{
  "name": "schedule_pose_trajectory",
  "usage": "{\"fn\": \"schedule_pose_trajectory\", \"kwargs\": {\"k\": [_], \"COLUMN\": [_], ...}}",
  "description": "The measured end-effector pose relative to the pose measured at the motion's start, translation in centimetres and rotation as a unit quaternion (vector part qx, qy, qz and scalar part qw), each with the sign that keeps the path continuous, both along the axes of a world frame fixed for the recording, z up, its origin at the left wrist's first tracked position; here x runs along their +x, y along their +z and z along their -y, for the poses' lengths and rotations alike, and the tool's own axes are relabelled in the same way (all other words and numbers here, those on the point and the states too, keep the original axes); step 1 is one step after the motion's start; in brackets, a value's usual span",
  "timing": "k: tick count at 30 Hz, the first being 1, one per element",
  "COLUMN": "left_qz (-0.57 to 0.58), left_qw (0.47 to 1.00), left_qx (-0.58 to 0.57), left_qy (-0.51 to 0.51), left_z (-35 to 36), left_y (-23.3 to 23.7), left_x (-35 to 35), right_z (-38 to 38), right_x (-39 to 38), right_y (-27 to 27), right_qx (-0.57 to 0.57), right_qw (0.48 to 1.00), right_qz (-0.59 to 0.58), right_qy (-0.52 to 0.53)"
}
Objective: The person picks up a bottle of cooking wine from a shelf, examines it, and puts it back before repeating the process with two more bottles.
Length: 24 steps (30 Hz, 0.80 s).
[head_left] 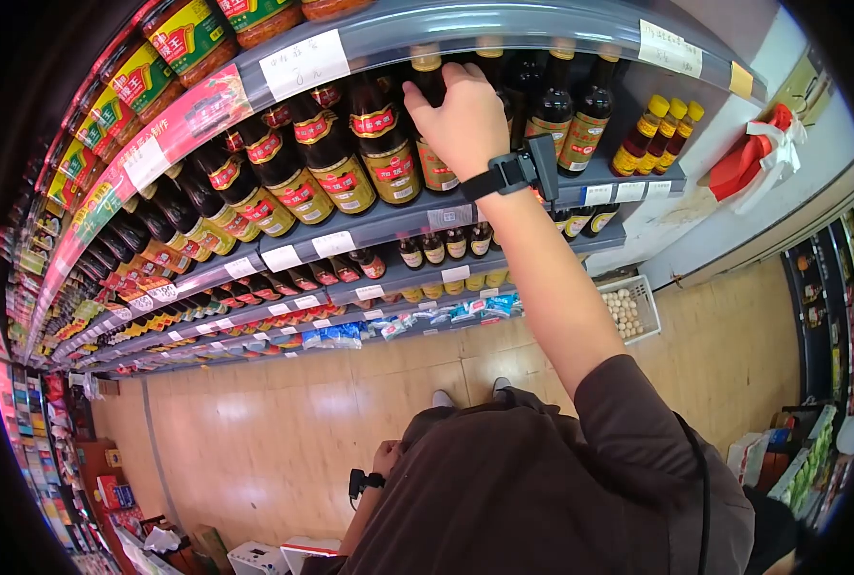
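Note:
My right hand (pixel 461 117) is raised to the upper shelf, its thumb and bent fingers around the neck of a dark glass sauce bottle (pixel 437 171) with a red and gold label. The fingertips are hidden behind the hand. Similar dark bottles (pixel 389 163) with gold labels stand upright to its left, and other dark sauce bottles (pixel 585 125) to its right. My left hand (pixel 386 457) hangs low beside my dark shirt, its fingers mostly hidden. Each wrist wears a black strap with a small device.
Jars with yellow-green labels (pixel 187 38) line the shelf above. Small bottles (pixel 433 249) and packets fill the lower shelves. Small yellow-capped bottles (pixel 655 134) stand at the shelf's right end. A white crate (pixel 646 307) of round, pale items sits on the floor. Boxes (pixel 259 558) lie behind me.

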<state>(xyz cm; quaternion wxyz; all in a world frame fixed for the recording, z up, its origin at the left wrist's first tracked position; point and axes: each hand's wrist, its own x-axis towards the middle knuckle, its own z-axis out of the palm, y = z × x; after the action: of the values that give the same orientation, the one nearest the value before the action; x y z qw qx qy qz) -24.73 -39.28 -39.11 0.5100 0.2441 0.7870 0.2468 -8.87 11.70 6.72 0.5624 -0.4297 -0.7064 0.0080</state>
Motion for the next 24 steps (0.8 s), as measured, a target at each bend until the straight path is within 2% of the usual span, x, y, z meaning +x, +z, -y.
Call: {"fn": "schedule_pose_trajectory", "kwargs": {"k": [2, 6, 9, 13, 15, 18, 20, 22, 23, 24], "left_qz": [0.001, -0.009, -0.030, -0.012, 0.149, 0.144, 0.123, 0.120, 0.152, 0.168], "left_qw": [1.000, 0.999, 0.999, 1.000, 0.980, 0.980, 0.967, 0.924, 0.873, 0.851], "left_qx": [-0.003, 0.023, -0.010, -0.017, -0.006, 0.106, 0.216, 0.362, 0.463, 0.497], "left_qy": [0.001, -0.021, -0.018, -0.021, 0.128, 0.090, 0.055, 0.012, -0.004, -0.004], "left_z": [-0.2, -0.7, -1.5, -4.8, -7.0, -11.4, -15.7, -19.4, -21.2, -22.7], "left_y": [0.6, 1.0, 1.5, 4.9, 6.7, 10.1, 16.4, 23.1, 23.9, 25.6], "left_x": [0.2, 0.1, 0.0, 0.4, 0.7, 0.7, 1.8, 3.0, 3.0, 3.6], "right_z": [0.9, 2.9, 4.3, 6.7, 8.3, 10.4, 12.5, 14.7, 15.2, 15.6], "right_x": [0.5, 1.7, 2.6, 4.0, 4.7, 6.5, 8.4, 10.5, 11.5, 12.2], "right_y": [0.0, -0.8, -1.6, -2.3, -2.8, -2.1, -0.4, 2.0, 2.7, 2.6], "right_qx": [-0.016, 0.021, 0.037, 0.057, 0.043, 0.114, 0.074, -0.032, -0.130, -0.230], "right_qw": [1.000, 0.999, 0.996, 0.993, 0.993, 0.985, 0.983, 0.986, 0.964, 0.926], "right_qz": [0.004, -0.001, -0.016, -0.024, -0.021, -0.039, -0.058, -0.056, -0.116, -0.178], "right_qy": [0.016, 0.047, 0.076, 0.099, 0.105, 0.124, 0.156, 0.152, 0.198, 0.239]}}
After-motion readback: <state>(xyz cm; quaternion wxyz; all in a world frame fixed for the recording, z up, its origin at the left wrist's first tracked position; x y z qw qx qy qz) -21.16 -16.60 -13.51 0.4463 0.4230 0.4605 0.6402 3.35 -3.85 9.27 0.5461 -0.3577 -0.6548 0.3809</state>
